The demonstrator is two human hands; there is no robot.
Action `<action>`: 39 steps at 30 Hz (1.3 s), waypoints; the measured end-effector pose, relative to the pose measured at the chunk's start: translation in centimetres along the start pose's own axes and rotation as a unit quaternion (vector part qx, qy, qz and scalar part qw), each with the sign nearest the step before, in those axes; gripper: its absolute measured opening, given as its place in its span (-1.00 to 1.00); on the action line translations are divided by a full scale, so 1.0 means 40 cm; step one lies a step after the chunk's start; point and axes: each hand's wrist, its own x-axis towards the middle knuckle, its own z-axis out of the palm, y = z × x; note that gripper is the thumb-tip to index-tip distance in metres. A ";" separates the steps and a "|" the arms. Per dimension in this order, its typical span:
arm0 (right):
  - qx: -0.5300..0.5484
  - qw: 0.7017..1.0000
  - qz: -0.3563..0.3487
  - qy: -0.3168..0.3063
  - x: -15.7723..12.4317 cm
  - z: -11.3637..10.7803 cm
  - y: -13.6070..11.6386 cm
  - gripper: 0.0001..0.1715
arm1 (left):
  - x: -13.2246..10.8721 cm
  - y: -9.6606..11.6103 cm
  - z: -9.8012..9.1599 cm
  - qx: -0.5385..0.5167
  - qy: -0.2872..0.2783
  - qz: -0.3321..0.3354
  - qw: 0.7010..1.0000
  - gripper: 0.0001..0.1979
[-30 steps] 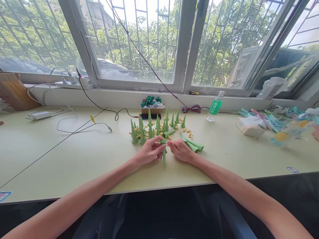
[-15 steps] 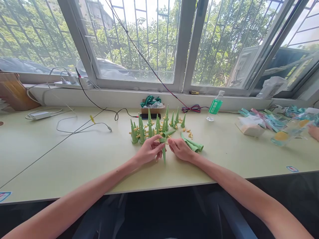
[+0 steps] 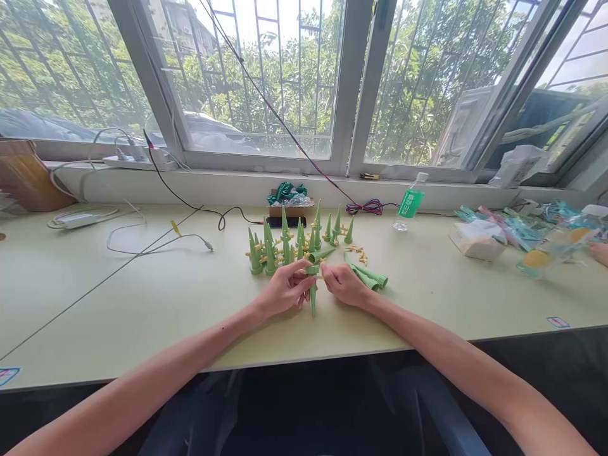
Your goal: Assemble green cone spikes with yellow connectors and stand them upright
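Point down, a green watering spike (image 3: 313, 299) is held by my left hand (image 3: 281, 290), its fingers closed around the wide collar. My right hand (image 3: 346, 284) is closed in a pinch at the collar's right side. A small yellow valve piece (image 3: 320, 277) shows between its fingertips and the spike, mostly hidden. Just beyond my hands stand several green spikes (image 3: 270, 258) with yellow valves attached, points up. Several loose green spikes (image 3: 373, 277) lie beside my right wrist. Loose yellow valves (image 3: 363, 258) are scattered behind them.
Behind the spikes lie a phone (image 3: 286, 222) and a small box of green wrappings (image 3: 291, 201). A bottle (image 3: 411, 202) stands back right. Cables (image 3: 156, 244) run across the left. Plastic packets (image 3: 517, 228) and tissues (image 3: 476, 242) sit at right, near another person's hand (image 3: 599, 252).
The spike in my left hand has shifted slightly down. My right fingertips have moved a little away from the collar, and more of the yellow valve shows. The other person's hand has shifted slightly.
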 end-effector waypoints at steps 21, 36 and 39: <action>0.026 0.999 -0.018 0.044 -0.001 -0.011 -0.013 -0.78 | 0.007 0.031 0.000 -0.053 0.077 -0.066 0.993 -0.61; -0.003 0.998 -0.057 0.002 -0.004 0.001 0.018 -0.85 | -0.001 -0.011 -0.005 -0.004 0.030 -0.054 0.998 -0.63; -0.014 0.997 -0.069 -0.011 -0.005 -0.001 0.016 -0.79 | -0.001 -0.004 -0.003 -0.010 0.025 -0.051 0.998 -0.62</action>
